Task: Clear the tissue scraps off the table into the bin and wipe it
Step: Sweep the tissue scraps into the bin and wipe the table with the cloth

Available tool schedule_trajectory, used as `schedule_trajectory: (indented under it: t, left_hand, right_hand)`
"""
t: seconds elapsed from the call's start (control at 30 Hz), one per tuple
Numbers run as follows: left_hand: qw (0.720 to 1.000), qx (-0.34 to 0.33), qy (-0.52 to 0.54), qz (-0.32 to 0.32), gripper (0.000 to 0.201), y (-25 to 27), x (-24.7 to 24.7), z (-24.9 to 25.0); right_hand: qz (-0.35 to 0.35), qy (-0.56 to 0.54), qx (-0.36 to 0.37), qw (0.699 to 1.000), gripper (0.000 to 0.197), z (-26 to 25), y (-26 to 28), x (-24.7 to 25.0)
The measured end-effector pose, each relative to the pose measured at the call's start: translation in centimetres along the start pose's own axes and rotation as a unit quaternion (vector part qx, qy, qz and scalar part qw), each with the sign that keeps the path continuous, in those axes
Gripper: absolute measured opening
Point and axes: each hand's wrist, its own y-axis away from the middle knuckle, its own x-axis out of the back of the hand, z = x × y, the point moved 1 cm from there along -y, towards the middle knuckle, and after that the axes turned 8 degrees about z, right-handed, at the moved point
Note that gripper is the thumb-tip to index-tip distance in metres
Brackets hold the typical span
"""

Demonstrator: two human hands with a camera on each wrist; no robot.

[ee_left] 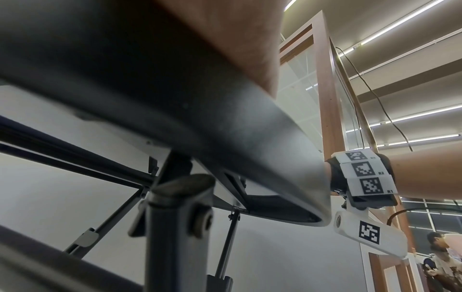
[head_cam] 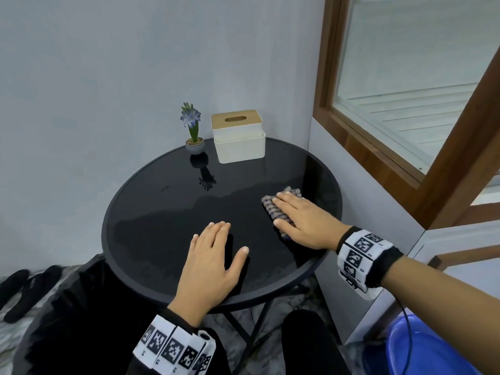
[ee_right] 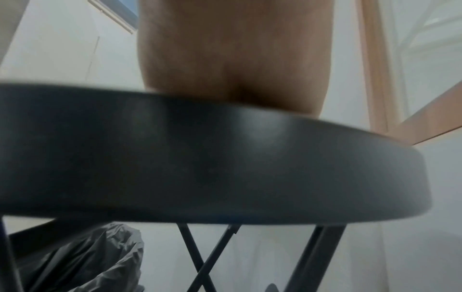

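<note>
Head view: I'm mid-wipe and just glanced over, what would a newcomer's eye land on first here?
Probably the right hand pressing a purple-grey cloth flat on the right side of the round black table. Next, the left hand resting flat near the front edge. At the back stand a white tissue box and, to its left, a small potted flower; no tissue scraps show on the top.

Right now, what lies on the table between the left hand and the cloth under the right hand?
Nothing: in the head view only bare, glossy black table separates the left hand from the cloth pressed under the right hand. No tissue scraps show there.
</note>
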Motion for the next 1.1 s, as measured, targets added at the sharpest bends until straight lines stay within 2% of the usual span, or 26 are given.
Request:
schedule_trajectory:
  t: [0.27, 0.4, 0.57, 0.67, 0.8, 1.1]
  left_hand:
    - [1.000, -0.007, -0.018, -0.003, 0.074, 0.1, -0.1, 0.1]
    - [1.000, 0.001, -0.013, 0.001, 0.076, 0.1, 0.1, -0.3]
    - [1.000, 0.002, -0.010, 0.005, 0.076, 0.1, 0.2, -0.7]
    - [1.000, -0.001, -0.012, -0.001, 0.077, 0.1, 0.1, -0.6]
    - [1.000, -0.007, -0.009, 0.000, 0.077, 0.3, -0.1, 0.0]
    - [1.000, -0.007, -0.009, 0.003, 0.077, 0.4, 0.0, 0.2]
  right_hand:
    - [-0.032, 0.034, -0.097, 0.994, 0.075, 1.1, -3.4, -0.6]
    - [-0.028, 0.026, -0.083, 0.996, 0.074, 0.4, -3.6, -1.0]
    - [-0.048, 0.014, -0.021, 0.999, 0.069, 0.0, -1.2, 0.1]
    - [-0.046, 0.008, -0.027, 0.999, 0.069, 1.1, 0.0, 0.8]
    - [-0.045, 0.017, -0.066, 0.997, 0.068, 3.4, 0.1, 1.5]
    - [-0.011, 0.039, -0.189, 0.981, 0.070, 7.6, -3.4, 1.1]
